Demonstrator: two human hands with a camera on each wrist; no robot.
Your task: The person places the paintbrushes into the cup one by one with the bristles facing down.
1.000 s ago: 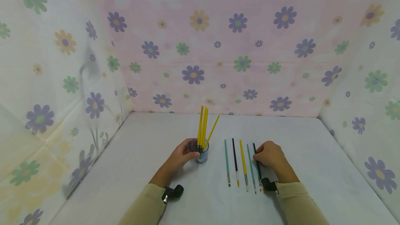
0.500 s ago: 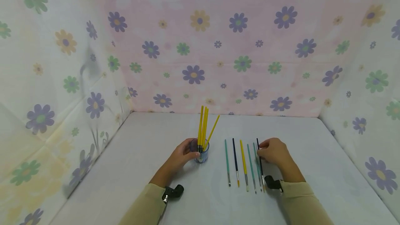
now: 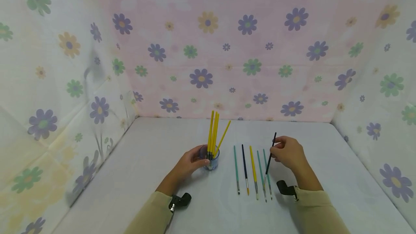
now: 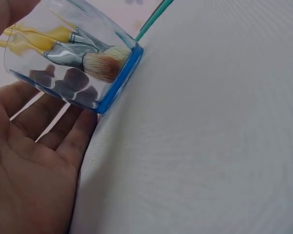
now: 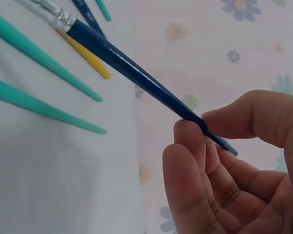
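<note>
My left hand [image 3: 187, 166] grips a clear glass [image 3: 214, 164] with a blue base, thumb in front and fingers round the far side. Yellow-handled paintbrushes [image 3: 213, 133] stand in it, bristles down; the left wrist view shows the bristles [image 4: 103, 67] through the wall. Between thumb and fingertips, my right hand [image 3: 289, 152] pinches a dark blue paintbrush [image 5: 132, 70] near its handle end. Its bristles point down over the rightmost teal paintbrushes [image 3: 261, 170]. Left of these lie a yellow paintbrush [image 3: 252, 165], another dark blue paintbrush [image 3: 244, 161] and a teal paintbrush [image 3: 236, 165].
A white-covered table [image 3: 156, 136] carries everything. Flowered cloth walls [image 3: 227, 60] close it in at the back and both sides. Small black cameras [image 3: 180, 200] are strapped to both wrists.
My right hand has lifted the dark blue paintbrush from the right end of the row, tilting its bristle end leftward. My left hand and the glass have shifted slightly right.
</note>
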